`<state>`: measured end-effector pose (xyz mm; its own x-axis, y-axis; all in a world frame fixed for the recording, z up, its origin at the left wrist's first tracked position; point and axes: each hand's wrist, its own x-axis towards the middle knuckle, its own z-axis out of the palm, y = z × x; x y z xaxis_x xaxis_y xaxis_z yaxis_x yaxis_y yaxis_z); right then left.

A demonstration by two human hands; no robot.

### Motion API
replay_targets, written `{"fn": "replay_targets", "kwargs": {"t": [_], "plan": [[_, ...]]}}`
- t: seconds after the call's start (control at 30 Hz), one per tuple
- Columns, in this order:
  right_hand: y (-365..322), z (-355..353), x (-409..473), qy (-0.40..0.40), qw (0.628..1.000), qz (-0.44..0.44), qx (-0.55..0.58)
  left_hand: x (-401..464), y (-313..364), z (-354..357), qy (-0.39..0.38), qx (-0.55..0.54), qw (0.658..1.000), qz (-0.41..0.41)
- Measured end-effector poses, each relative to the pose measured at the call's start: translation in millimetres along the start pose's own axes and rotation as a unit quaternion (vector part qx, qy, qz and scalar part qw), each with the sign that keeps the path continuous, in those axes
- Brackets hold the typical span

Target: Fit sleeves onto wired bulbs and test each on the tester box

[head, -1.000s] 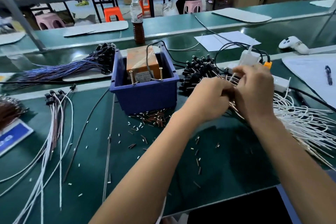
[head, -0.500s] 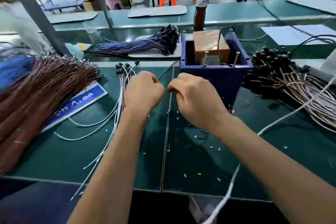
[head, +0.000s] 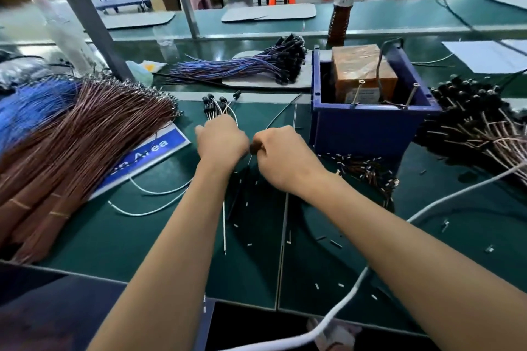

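Head view, sole camera: worn high, facing forward and down (wide-angle), close above the green bench (head: 159, 239), forearms entering from the lower frame.

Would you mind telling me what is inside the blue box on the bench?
The blue box holds an orange-brown block with a dark cable looped over it, and two metal pins leaning at its front. The box's front wall hides what lies underneath.

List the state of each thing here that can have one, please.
left hand: curled, gripping white wires
right hand: curled, pinching a small dark piece
blue box: open on top, holds an orange block
bottle: upright, capped
brown wire bundle: lying flat
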<state>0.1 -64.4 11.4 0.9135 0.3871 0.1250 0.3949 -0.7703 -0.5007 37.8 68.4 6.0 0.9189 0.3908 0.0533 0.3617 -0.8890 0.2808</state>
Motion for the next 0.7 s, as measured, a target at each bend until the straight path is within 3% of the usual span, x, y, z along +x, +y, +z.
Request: {"fn": "replay_targets", "kwargs": {"t": [0.1,0.17,0.43,0.57,0.7], "plan": [[0.9,3.8,5.0,0.057,0.995,0.046,0.073,5.2,-2.9,-0.5,-0.017,-0.055,0.998,-0.012],[0.3,8.3,8.0,0.053,0.994,0.057,0.074,6.4,0.4,0.3,-0.005,-0.059,0.998,0.004],[5.5,11.2,4.7,0.032,0.973,0.141,0.178,20.0,27.9,14.1,-0.040,0.024,0.993,0.112],[7.4,13.9,4.2,0.023,0.978,0.140,0.156,26.2,15.8,18.9,0.092,0.041,0.995,0.015],[9.0,17.4,3.3,0.018,0.979,0.134,0.155,25.1,3.8,25.7,0.075,0.094,0.993,-0.015]]}}
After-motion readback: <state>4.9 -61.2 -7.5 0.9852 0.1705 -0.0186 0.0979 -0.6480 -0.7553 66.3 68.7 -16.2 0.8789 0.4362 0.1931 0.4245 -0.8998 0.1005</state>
